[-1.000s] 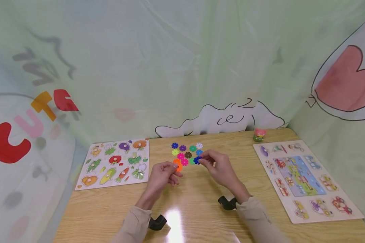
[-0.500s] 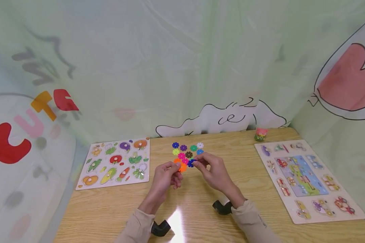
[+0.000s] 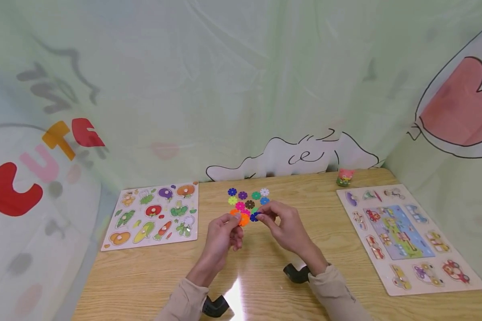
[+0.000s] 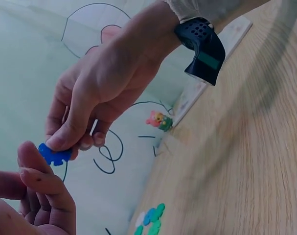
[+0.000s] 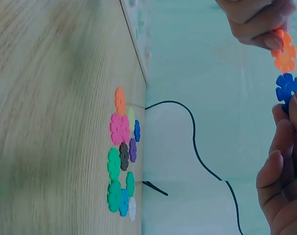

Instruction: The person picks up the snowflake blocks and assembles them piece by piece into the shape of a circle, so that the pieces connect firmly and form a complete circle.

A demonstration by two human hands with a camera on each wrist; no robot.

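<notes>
An orange notched snowflake disc [image 3: 244, 219] is pinched by my left hand [image 3: 220, 236] between thumb and finger. My right hand [image 3: 284, 224] pinches a dark blue disc [image 3: 254, 216] of the same kind. Both are up off the table, edge facing edge, as the right wrist view shows with the orange disc [image 5: 285, 54] just above the blue disc [image 5: 286, 88]; whether they touch I cannot tell. From the left wrist view, the orange one is hidden and the blue disc [image 4: 54, 154] sticks out of the right fingertips.
Behind the hands lie several loose discs, among them pink [image 3: 239, 206], brown [image 3: 250, 204], green [image 5: 114, 196] and orange [image 5: 120, 101]. A vegetable puzzle board [image 3: 150, 214] is at left, a vehicle puzzle board [image 3: 409, 238] at right. A small pink-and-green figurine [image 3: 345, 177] stands near the back edge.
The right hand has brought the blue disc leftward, and the left hand has shifted slightly right with the orange disc. The gap between the two discs has narrowed to almost nothing.
</notes>
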